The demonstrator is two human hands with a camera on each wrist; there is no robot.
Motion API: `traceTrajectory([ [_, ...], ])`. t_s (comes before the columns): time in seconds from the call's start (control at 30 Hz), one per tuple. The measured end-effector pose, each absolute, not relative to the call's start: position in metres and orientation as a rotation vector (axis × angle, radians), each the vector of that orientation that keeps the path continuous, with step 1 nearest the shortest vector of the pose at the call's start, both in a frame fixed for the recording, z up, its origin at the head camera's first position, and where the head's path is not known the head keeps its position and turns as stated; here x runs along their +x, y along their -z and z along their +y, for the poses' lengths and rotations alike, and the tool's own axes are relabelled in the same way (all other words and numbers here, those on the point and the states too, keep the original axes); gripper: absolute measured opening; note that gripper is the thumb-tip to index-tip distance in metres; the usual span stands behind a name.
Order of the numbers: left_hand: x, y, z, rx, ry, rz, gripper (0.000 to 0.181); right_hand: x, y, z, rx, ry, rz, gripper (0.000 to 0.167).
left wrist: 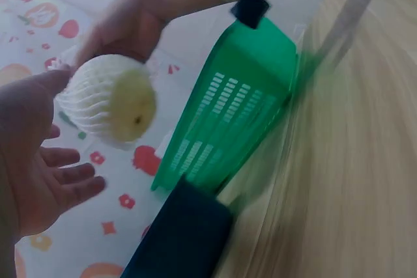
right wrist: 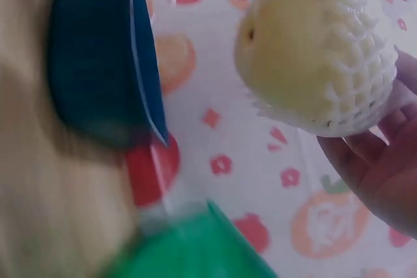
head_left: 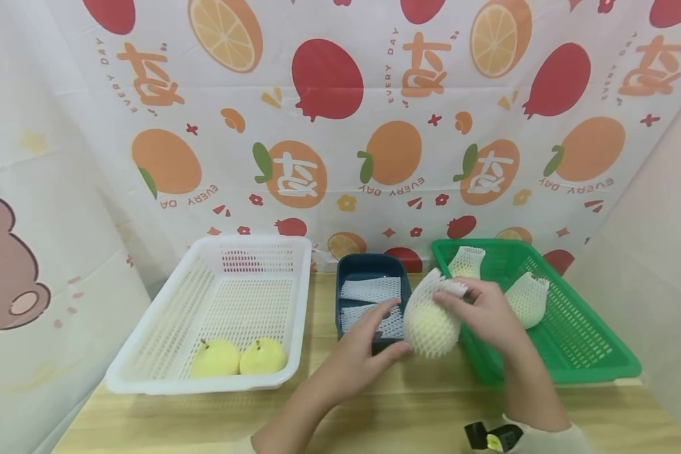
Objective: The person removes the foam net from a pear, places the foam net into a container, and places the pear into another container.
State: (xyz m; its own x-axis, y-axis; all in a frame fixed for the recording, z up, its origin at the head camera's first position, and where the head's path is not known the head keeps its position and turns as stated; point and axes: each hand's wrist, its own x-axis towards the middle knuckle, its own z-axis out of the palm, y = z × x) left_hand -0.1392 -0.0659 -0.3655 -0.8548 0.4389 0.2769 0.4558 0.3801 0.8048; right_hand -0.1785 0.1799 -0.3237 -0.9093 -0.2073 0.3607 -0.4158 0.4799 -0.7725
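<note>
My right hand [head_left: 490, 315] pinches the gathered end of a white foam fruit net [head_left: 417, 306] with a pale yellow pear inside. The pear [left wrist: 133, 105] shows its bare bottom, with a dark spot, at the net's open end in both wrist views. My left hand [head_left: 354, 359] is spread beside the netted pear, fingers extended; its thumb tip is close to the net, and I cannot tell whether they touch. Behind the hands, two flat foam nets [head_left: 371, 289] lie in a dark blue container [head_left: 369, 265].
On the left a white basket [head_left: 250, 302] holds two bare yellow pears [head_left: 263, 357]. To the right stands a green basket [head_left: 567, 347] with two netted pears [head_left: 524, 306] in it. All stand on a wooden table [head_left: 369, 416] before a fruit-print cloth [head_left: 340, 157].
</note>
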Motion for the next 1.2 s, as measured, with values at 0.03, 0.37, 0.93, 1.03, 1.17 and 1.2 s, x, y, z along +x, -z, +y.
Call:
traceTrajectory([
  [0.03, -0.139, 0.365, -0.070, -0.831, 1.559, -2.594, 0.068, -0.178, 0.329, 0.175, 0.579, -1.431, -2.513, 0.018],
  [0.37, -0.143, 0.364, -0.096, -0.754, 1.613, -2.666, 0.066, -0.170, 0.363, 0.135, 0.773, -1.627, -2.558, 0.010],
  [0.93, -0.152, 0.367, -0.102, -0.756, 1.230, -2.805, 0.040, -0.178, 0.386, 0.119, 0.984, -1.557, -2.654, 0.018],
  [1.03, -0.153, 0.370, -0.103, -0.776, 1.184, -2.792, 0.027, -0.180, 0.391, 0.117, 1.042, -1.575, -2.647, 0.019],
  [1.17, -0.153, 0.373, -0.103, -0.772, 1.102, -2.785, 0.014, -0.182, 0.397, 0.117, 1.105, -1.583, -2.639, 0.019],
  [1.2, -0.153, 0.374, -0.103, -0.771, 1.083, -2.788, 0.010, -0.182, 0.399, 0.117, 1.097, -1.586, -2.654, 0.019],
])
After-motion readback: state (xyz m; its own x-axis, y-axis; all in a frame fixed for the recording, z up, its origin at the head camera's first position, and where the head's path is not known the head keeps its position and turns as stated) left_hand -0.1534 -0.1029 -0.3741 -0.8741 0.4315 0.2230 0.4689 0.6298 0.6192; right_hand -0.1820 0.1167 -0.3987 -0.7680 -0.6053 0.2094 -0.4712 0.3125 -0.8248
